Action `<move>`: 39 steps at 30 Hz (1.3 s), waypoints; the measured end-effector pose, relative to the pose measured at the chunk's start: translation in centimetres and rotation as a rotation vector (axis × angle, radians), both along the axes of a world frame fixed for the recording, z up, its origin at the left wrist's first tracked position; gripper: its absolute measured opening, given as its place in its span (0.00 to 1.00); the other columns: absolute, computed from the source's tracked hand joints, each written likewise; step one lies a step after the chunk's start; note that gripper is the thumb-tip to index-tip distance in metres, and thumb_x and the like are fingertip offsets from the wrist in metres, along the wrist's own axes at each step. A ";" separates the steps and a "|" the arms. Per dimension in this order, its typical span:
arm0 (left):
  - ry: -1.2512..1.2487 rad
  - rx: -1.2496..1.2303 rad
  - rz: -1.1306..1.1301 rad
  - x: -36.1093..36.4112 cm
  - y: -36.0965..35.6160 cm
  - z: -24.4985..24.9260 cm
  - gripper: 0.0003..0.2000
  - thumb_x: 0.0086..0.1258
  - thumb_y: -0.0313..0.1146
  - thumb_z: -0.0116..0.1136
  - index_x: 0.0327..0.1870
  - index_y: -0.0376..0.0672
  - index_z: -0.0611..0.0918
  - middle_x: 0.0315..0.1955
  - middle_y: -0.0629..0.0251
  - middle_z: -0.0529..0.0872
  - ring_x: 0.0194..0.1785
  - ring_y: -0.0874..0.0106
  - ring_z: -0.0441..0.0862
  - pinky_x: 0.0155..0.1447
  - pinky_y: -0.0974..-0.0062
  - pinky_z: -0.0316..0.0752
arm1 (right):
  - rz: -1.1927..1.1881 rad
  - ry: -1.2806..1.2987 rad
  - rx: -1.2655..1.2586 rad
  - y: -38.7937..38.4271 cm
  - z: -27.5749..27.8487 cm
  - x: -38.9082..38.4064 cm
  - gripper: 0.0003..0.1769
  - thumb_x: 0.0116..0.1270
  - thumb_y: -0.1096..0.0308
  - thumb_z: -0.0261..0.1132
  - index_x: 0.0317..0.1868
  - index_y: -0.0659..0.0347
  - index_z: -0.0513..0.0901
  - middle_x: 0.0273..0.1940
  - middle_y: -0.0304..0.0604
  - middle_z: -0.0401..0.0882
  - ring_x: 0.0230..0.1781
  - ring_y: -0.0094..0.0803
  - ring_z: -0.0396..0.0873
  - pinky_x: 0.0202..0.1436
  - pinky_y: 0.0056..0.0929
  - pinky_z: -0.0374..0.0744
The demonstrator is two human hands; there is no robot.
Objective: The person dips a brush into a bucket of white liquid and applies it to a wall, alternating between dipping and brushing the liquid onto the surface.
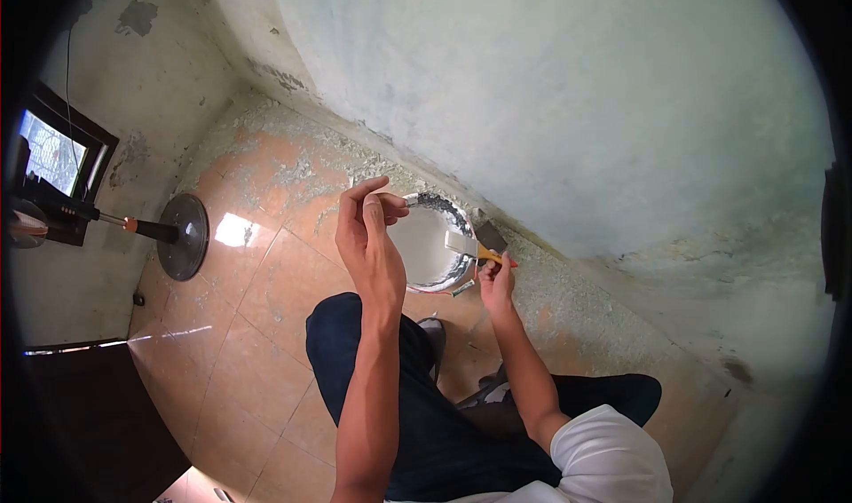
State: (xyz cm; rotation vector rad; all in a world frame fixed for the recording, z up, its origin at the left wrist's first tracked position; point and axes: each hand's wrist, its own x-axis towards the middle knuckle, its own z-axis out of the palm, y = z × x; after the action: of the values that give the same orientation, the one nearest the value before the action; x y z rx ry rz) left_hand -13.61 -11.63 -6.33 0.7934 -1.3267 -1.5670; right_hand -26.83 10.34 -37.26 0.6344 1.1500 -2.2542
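A round bucket (428,285) of white paint stands on the floor in front of me, its rim smeared with white and dark patches. My right hand (499,283) is closed round the yellow-orange handle of a paintbrush (461,243) at the bucket's right side. The brush head is coated white and lies over the rim, pointing in over the paint. My left hand (368,241) is raised by the bucket's left rim, fingers loosely bent and apart, holding nothing. A dark grey flat piece (490,235) lies just beyond the brush.
Flaked paint debris (568,299) covers the tiled floor (266,299) along the base of the pale, patchy wall (550,103). A stand fan's round base (184,237) is to the left, near a small dark-framed window (53,152). My bent knees flank the bucket.
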 end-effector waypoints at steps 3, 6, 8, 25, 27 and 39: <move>0.016 -0.013 -0.021 -0.2 0.4 0.2 0.15 0.94 0.35 0.48 0.62 0.35 0.85 0.39 0.63 0.90 0.45 0.74 0.86 0.55 0.72 0.80 | 0.060 -0.005 -0.034 1.0 -3.7 1.4 0.21 0.89 0.50 0.63 0.55 0.60 0.89 0.28 0.34 0.79 0.26 0.24 0.75 0.33 0.23 0.74; 0.032 0.001 -0.034 -0.1 0.7 0.2 0.14 0.94 0.33 0.48 0.62 0.35 0.84 0.40 0.63 0.89 0.45 0.75 0.85 0.55 0.72 0.80 | 0.135 -0.052 0.229 1.9 -10.3 3.3 0.19 0.89 0.53 0.64 0.57 0.62 0.90 0.32 0.36 0.85 0.27 0.22 0.79 0.32 0.21 0.75; 0.039 0.003 -0.034 -0.2 1.1 0.2 0.14 0.94 0.33 0.48 0.62 0.35 0.84 0.41 0.63 0.89 0.45 0.75 0.85 0.55 0.72 0.80 | 0.162 0.040 0.285 2.5 -10.5 4.8 0.20 0.89 0.53 0.64 0.58 0.62 0.90 0.33 0.37 0.87 0.28 0.22 0.80 0.32 0.21 0.76; 0.026 0.006 -0.047 -0.7 0.8 -0.3 0.15 0.93 0.34 0.48 0.61 0.35 0.86 0.40 0.61 0.90 0.44 0.72 0.87 0.54 0.71 0.81 | 0.253 0.237 0.346 1.3 -7.3 4.4 0.19 0.88 0.56 0.66 0.56 0.66 0.90 0.39 0.45 0.93 0.36 0.26 0.89 0.42 0.23 0.85; 0.007 -0.006 -0.047 -0.7 0.6 -0.2 0.15 0.93 0.34 0.48 0.61 0.35 0.86 0.40 0.61 0.90 0.44 0.72 0.87 0.54 0.71 0.81 | 0.283 0.253 0.416 1.2 -7.6 4.4 0.19 0.87 0.56 0.67 0.56 0.66 0.90 0.39 0.45 0.93 0.36 0.26 0.89 0.42 0.23 0.86; -0.006 -0.017 -0.101 -2.8 2.0 0.2 0.15 0.93 0.34 0.47 0.61 0.36 0.86 0.41 0.62 0.90 0.44 0.73 0.86 0.53 0.72 0.80 | 0.296 0.103 0.393 3.7 -7.2 4.4 0.16 0.84 0.57 0.71 0.56 0.64 0.89 0.40 0.42 0.92 0.36 0.26 0.88 0.38 0.23 0.82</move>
State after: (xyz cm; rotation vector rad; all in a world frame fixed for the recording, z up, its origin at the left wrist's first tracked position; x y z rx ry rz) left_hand -16.46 -9.65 -6.10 0.7306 -1.4011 -1.6305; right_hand -22.47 14.00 -44.44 0.4595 1.6421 -1.8444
